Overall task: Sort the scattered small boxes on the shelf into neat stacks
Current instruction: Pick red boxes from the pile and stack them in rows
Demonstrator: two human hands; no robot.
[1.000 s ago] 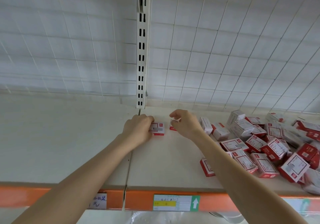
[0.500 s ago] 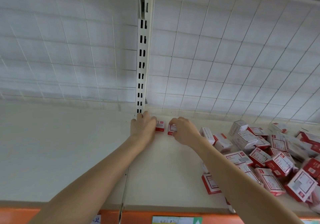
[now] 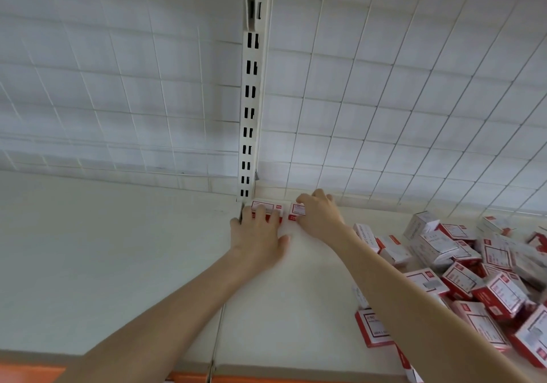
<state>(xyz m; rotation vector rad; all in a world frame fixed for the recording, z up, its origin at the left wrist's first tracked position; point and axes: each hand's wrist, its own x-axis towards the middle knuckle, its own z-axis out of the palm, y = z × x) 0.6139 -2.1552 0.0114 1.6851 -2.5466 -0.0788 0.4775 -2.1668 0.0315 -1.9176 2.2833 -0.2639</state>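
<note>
Two small red-and-white boxes lie side by side at the back of the cream shelf (image 3: pixel 148 264), against the wire grid. My left hand (image 3: pixel 260 234) rests flat with straight fingers pressing on the left box (image 3: pixel 268 206), just right of the slotted upright. My right hand (image 3: pixel 318 214) curls its fingers round the right box (image 3: pixel 297 209), thumb at its near edge. A loose pile of the same boxes (image 3: pixel 473 270) is scattered over the right part of the shelf, and my right forearm hides some of it.
A white slotted upright (image 3: pixel 250 116) rises at the shelf's back centre, with wire-grid panels (image 3: pixel 384 101) on both sides. A seam (image 3: pixel 219 323) splits the shelf boards. The orange front rail (image 3: pixel 29 373) runs along the near edge. One box (image 3: pixel 373 328) lies apart near the front.
Both hands have pushed their boxes farther back, up to the grid beside the upright. My left hand went from curled round its box to flat on it.
</note>
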